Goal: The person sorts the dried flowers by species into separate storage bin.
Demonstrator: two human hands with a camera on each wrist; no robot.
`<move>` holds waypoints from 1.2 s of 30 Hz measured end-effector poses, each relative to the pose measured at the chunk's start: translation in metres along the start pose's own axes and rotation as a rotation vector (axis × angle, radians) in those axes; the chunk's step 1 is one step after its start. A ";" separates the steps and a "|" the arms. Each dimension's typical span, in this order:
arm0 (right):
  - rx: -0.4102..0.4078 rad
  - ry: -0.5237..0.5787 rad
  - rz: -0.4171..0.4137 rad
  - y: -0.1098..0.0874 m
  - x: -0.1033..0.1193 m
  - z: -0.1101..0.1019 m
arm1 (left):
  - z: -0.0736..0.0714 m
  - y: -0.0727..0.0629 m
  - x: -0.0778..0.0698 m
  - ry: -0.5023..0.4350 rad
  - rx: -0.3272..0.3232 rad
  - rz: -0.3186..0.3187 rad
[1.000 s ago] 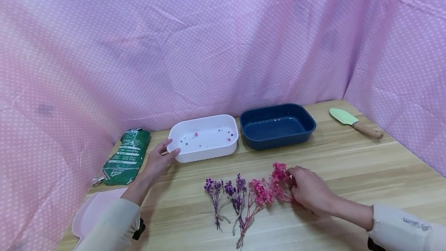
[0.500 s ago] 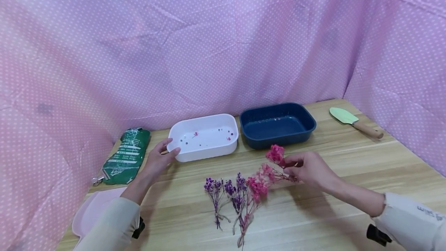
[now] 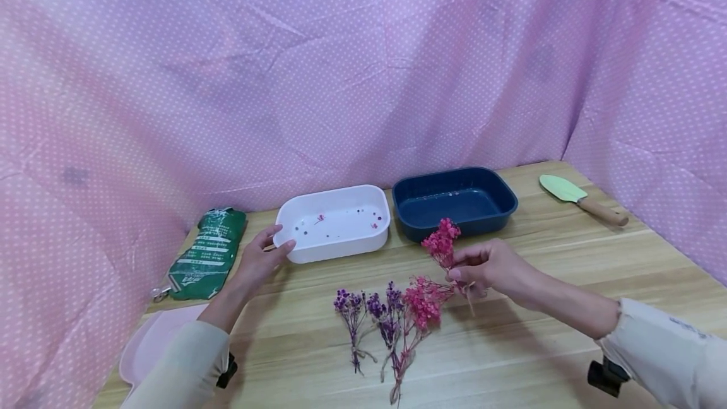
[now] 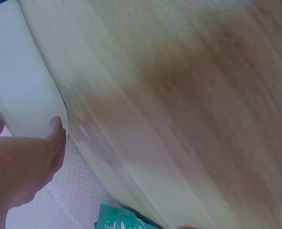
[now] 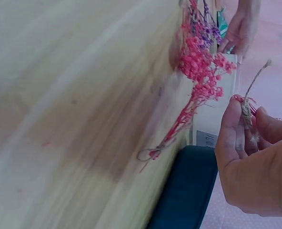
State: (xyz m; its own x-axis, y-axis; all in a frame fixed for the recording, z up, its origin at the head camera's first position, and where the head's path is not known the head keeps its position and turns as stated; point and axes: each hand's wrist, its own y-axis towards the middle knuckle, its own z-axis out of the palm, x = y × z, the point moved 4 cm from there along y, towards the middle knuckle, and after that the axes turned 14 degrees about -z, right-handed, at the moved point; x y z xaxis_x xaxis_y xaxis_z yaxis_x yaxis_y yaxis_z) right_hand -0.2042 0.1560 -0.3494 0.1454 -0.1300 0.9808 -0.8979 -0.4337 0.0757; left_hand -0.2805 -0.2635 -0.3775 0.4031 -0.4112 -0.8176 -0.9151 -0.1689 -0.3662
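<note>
My right hand (image 3: 491, 270) pinches the stems of a bunch of pink dried flowers (image 3: 442, 243), heads upward, above the table in front of the navy tub. In the right wrist view, a twine tie (image 5: 246, 110) shows between thumb and fingertips of that hand. More pink dried flowers (image 3: 423, 303) lie on the table just below it, beside two bunches of purple dried flowers (image 3: 349, 305). My left hand (image 3: 262, 262) holds the left end of a white tub (image 3: 335, 248), thumb on the near side, fingers at the rim. Small loose petals and dark bits lie inside the tub.
A navy tub (image 3: 454, 230) stands right of the white one. A trowel (image 3: 562, 188) with a wooden handle lies at the far right. On the left are a green printed bag (image 3: 207, 260) and a pale pink flat item (image 3: 156, 339). A pink dotted cloth (image 3: 341, 81) hangs behind.
My right hand has lifted a bunch of pink flowers off the table, moved slightly left and away from me, and turned the heads upward. My left hand stays at the white tub.
</note>
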 end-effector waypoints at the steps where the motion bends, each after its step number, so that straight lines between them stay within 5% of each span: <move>1: -0.003 0.008 -0.004 0.002 0.001 0.000 | 0.000 0.000 0.000 0.000 0.000 -0.001; 22: -0.051 0.064 -0.074 0.062 0.014 0.016 | -0.001 -0.001 0.000 0.017 -0.008 -0.010; 36: -0.116 0.135 -0.082 0.119 0.031 0.023 | -0.002 -0.003 -0.003 0.023 0.009 0.000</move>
State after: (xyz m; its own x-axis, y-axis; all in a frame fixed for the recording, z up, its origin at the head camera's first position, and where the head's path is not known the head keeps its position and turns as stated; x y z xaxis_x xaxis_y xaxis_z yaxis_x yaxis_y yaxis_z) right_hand -0.2974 0.0801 -0.3141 0.1696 0.0257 0.9852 -0.9286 -0.3308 0.1685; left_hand -0.2795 -0.2637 -0.3726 0.4022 -0.4314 -0.8076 -0.9151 -0.1606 -0.3699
